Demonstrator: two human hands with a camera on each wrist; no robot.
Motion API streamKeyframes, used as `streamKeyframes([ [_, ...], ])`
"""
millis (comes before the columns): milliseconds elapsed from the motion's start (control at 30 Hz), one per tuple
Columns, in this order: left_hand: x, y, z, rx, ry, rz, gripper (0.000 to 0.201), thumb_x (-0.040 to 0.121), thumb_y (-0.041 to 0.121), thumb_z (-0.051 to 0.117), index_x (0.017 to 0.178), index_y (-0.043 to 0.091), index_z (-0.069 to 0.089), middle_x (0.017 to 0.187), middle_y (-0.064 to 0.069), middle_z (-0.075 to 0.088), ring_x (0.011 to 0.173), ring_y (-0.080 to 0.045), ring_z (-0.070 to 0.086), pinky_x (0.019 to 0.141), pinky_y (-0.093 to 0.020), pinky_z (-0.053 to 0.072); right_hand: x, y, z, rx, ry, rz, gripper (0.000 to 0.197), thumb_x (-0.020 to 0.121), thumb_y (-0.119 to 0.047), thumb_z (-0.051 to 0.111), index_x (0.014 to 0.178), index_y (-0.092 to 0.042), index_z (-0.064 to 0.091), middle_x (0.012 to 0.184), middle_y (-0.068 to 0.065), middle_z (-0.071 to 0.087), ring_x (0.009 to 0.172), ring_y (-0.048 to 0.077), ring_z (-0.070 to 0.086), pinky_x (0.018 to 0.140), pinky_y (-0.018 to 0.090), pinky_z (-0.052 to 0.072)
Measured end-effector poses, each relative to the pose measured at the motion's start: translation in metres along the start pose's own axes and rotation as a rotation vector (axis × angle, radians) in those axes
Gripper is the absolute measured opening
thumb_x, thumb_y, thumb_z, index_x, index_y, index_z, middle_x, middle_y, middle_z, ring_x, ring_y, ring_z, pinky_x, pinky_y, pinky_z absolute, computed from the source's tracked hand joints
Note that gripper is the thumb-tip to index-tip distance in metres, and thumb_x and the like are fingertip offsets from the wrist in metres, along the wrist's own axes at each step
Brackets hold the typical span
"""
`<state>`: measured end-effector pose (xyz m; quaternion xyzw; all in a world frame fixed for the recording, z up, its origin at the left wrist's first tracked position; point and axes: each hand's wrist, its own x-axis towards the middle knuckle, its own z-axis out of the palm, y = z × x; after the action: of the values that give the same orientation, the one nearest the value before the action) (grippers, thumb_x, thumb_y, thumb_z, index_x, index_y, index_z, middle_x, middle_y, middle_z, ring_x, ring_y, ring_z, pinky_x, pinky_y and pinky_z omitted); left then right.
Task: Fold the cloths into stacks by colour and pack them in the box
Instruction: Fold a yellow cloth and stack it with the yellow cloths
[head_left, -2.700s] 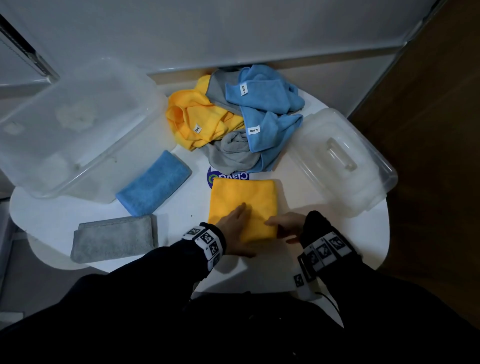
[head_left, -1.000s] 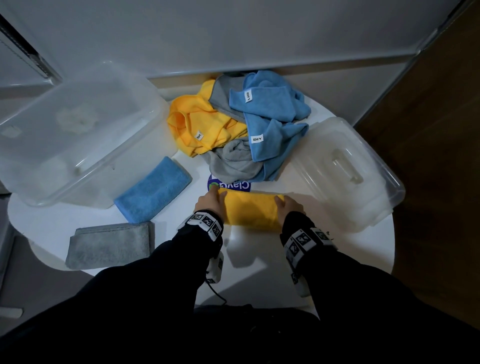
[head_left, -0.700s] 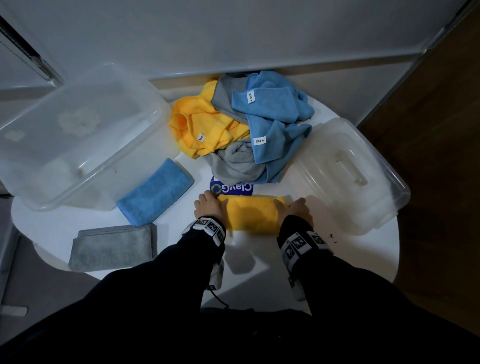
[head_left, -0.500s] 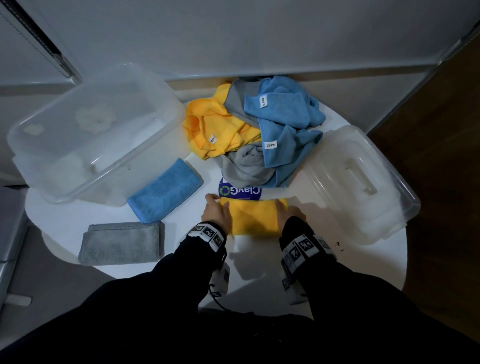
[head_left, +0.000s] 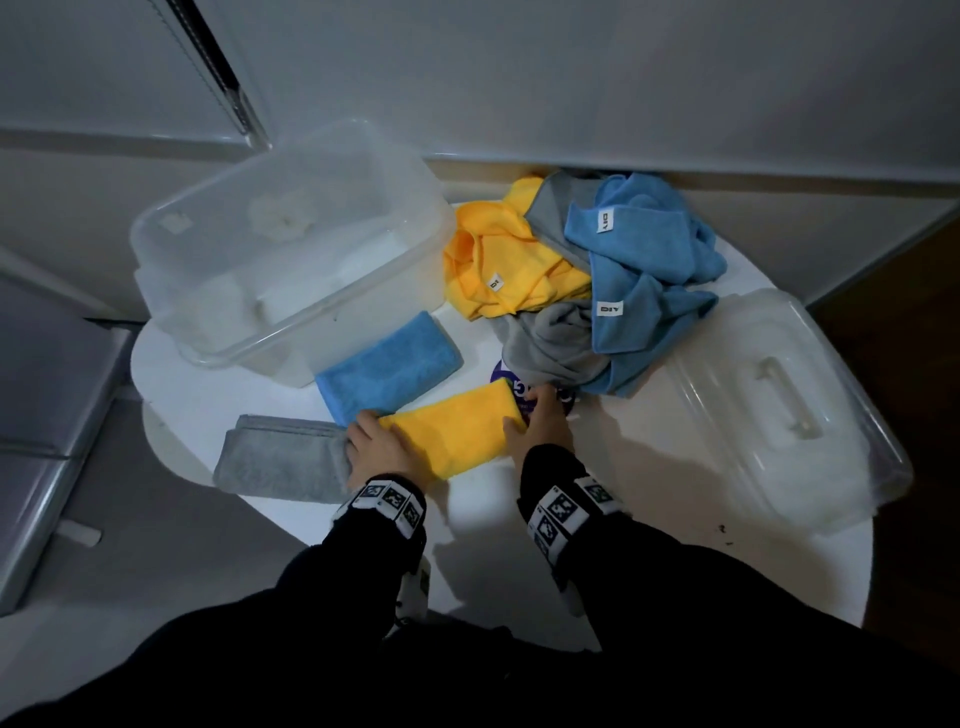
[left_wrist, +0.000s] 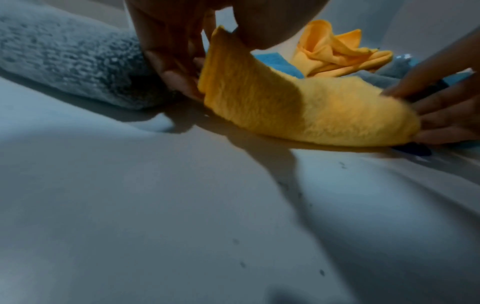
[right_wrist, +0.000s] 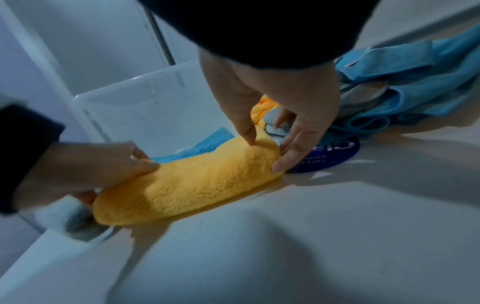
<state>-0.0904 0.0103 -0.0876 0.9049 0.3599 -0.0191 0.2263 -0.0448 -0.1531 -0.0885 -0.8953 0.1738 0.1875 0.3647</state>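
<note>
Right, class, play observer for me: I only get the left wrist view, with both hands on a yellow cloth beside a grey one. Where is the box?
Observer: The clear box stands open at the table's far left.
Operator: And its lid?
Observer: The lid lies on the right side of the table, handle up.
Operator: Is anything folded apart from the grey one?
Observer: Yes, one folded blue cloth lies between the box and the yellow cloth.

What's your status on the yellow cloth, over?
Left hand and right hand each grip an end of the folded yellow cloth. It lies beside the folded grey cloth. Box open, nothing blocking.
</note>
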Motion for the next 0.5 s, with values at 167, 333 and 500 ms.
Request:
streamKeyframes([
  [167, -0.004, 0.018, 0.008, 0.031, -0.048, 0.296, 0.053, 0.064, 0.005, 0.039, 0.114, 0.004, 0.056, 0.116, -0.024, 0.051, 0.105, -0.041, 0.049, 0.084, -0.045, 0.040, 0.004, 0.010, 0.012, 0.038, -0.097, 0.154, 0.028, 0.088, -0.040, 0.059, 0.097, -0.017, 0.045, 0.103, 0.013, 0.062, 0.093, 0.036, 0.064, 0.082, 0.045, 0.054],
  [333, -0.019, 0.025, 0.026, 0.005, -0.381, 0.624, 0.050, 0.098, 0.026, 0.031, 0.147, 0.020, 0.025, 0.157, -0.007, 0.015, 0.145, -0.029, 0.014, 0.114, -0.054, 0.019, 0.005, -0.002, 0.005, 0.228, -0.036, 0.058, 0.017, 0.090, -0.027, 0.060, 0.095, -0.010, 0.057, 0.095, 0.015, 0.065, 0.091, 0.033, 0.063, 0.086, 0.044, 0.052],
  [500, -0.018, 0.023, 0.044, 0.342, -0.477, 0.715, 0.071, 0.099, 0.030, 0.036, 0.147, 0.039, -0.016, 0.155, 0.000, -0.027, 0.144, -0.033, -0.018, 0.113, -0.060, 0.002, 0.009, -0.001, -0.039, 0.074, 0.286, -0.027, 0.011, 0.088, -0.019, 0.057, 0.097, -0.014, 0.057, 0.104, 0.010, 0.062, 0.094, 0.030, 0.060, 0.070, 0.033, 0.044],
])
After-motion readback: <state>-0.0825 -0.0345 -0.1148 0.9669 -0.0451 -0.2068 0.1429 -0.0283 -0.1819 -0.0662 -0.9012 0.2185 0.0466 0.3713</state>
